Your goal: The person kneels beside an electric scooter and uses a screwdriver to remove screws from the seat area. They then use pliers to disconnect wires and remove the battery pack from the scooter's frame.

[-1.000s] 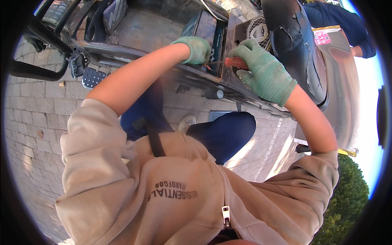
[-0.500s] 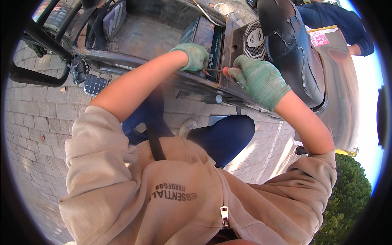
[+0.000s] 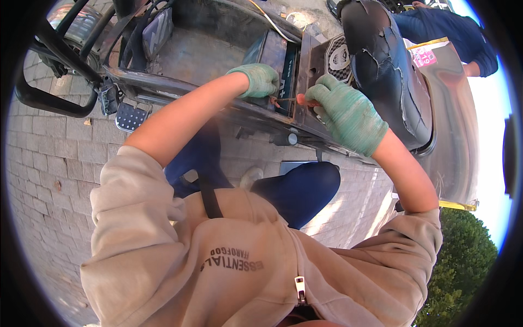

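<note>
My left hand (image 3: pixel 259 80), in a green-coated glove, is closed beside a dark battery (image 3: pixel 287 79) in the vehicle's open compartment. What its fingers pinch is hidden. A small reddish-brown piece (image 3: pixel 274 100), perhaps a wire end, shows just below the fingertips. In the same kind of glove, my right hand (image 3: pixel 351 117) grips the red handle of a screwdriver (image 3: pixel 301 99). Its thin shaft points left, with the tip at or close to the reddish piece; contact cannot be made out.
A cracked black seat (image 3: pixel 381 71) rises right of the compartment, by a shiny metal panel (image 3: pixel 449 120). Left lie a metal footwell (image 3: pixel 199 52), a pedal (image 3: pixel 131 116) and black tubular bars (image 3: pixel 54 106). A person in dark blue (image 3: pixel 447 30) is at the upper right, above paving (image 3: pixel 60 163).
My right hand's fingers have shifted around the screwdriver handle, and the hand has turned slightly. The left hand stays by the battery. The whole view has moved a little.
</note>
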A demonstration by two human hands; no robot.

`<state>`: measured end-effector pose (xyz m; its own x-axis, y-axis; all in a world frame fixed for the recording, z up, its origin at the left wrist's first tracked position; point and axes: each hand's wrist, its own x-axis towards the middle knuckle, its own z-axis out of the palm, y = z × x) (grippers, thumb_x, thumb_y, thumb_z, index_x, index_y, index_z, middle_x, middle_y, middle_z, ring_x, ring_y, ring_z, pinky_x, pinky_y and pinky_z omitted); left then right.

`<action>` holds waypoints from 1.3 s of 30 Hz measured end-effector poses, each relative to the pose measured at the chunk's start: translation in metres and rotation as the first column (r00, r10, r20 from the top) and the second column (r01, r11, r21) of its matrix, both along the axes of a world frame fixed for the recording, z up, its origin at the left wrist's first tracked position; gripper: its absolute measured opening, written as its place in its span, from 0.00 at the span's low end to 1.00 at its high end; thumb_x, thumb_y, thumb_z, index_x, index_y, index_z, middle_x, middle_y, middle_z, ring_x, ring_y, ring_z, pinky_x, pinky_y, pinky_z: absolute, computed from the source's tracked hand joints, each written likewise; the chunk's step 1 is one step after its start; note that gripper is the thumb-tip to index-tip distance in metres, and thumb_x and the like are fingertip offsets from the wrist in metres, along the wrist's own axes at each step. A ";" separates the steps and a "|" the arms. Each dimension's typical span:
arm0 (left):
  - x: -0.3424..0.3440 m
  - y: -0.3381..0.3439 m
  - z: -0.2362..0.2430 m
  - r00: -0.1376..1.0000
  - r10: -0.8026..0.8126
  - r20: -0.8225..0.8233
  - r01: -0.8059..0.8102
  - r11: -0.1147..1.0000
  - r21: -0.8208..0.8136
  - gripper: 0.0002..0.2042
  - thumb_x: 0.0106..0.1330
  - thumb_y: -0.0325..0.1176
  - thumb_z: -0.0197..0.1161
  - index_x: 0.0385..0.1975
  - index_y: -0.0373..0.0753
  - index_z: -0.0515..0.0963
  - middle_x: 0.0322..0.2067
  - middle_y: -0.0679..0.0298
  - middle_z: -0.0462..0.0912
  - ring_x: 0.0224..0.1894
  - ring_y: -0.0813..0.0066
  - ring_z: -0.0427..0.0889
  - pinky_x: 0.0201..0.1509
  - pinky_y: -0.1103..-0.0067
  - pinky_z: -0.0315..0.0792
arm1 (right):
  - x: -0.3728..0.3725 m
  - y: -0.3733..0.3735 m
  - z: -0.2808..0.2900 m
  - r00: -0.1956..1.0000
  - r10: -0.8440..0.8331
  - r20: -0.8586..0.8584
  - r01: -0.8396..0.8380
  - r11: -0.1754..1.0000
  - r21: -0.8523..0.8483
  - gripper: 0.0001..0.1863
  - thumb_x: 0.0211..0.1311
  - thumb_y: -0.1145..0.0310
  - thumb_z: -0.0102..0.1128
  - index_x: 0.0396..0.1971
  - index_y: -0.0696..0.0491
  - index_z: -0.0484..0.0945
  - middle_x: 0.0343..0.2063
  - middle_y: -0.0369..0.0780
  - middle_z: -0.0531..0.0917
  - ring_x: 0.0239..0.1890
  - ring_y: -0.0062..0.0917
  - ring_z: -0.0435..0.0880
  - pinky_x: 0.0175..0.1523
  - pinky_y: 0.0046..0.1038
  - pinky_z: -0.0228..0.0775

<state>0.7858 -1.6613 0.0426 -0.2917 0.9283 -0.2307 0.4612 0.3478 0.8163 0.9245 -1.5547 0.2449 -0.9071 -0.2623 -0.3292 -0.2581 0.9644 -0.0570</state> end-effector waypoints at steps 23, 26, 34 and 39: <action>0.007 -0.006 0.020 0.990 -0.119 -0.075 0.109 0.987 -0.120 0.12 0.58 0.34 0.68 0.42 0.52 0.88 0.35 0.63 0.88 0.34 0.67 0.85 0.40 0.73 0.77 | -0.005 0.006 -0.009 0.974 -0.181 0.139 0.147 0.963 0.224 0.10 0.60 0.68 0.64 0.39 0.55 0.77 0.35 0.46 0.78 0.38 0.45 0.81 0.43 0.41 0.74; 0.007 -0.005 0.027 0.996 -0.090 -0.004 0.087 0.979 -0.185 0.12 0.55 0.36 0.71 0.40 0.52 0.89 0.38 0.63 0.89 0.39 0.65 0.85 0.46 0.71 0.76 | -0.006 0.002 -0.010 0.956 -0.263 0.129 0.230 0.947 0.226 0.09 0.62 0.67 0.62 0.39 0.55 0.76 0.32 0.46 0.78 0.36 0.45 0.81 0.41 0.40 0.74; 0.006 -0.007 0.037 0.997 -0.051 0.056 0.063 0.969 -0.239 0.13 0.54 0.36 0.72 0.40 0.52 0.89 0.38 0.64 0.89 0.39 0.65 0.85 0.47 0.71 0.76 | -0.010 0.000 -0.006 1.000 -0.011 -0.011 0.013 0.982 0.186 0.09 0.65 0.65 0.61 0.40 0.53 0.75 0.33 0.44 0.79 0.35 0.44 0.82 0.40 0.39 0.76; 0.006 -0.007 0.034 0.997 -0.036 0.064 0.050 0.971 -0.236 0.13 0.54 0.37 0.72 0.40 0.52 0.89 0.38 0.64 0.89 0.39 0.65 0.85 0.46 0.72 0.77 | -0.015 -0.004 -0.003 0.987 0.147 -0.071 -0.140 0.985 0.104 0.09 0.63 0.66 0.62 0.41 0.51 0.77 0.36 0.43 0.79 0.36 0.43 0.82 0.39 0.36 0.76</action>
<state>0.7918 -1.6685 0.0764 -0.2320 0.8565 -0.4611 0.4339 0.5153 0.7390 0.9096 -1.5585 0.2416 -0.8862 -0.3614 -0.2899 -0.3943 0.9169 0.0620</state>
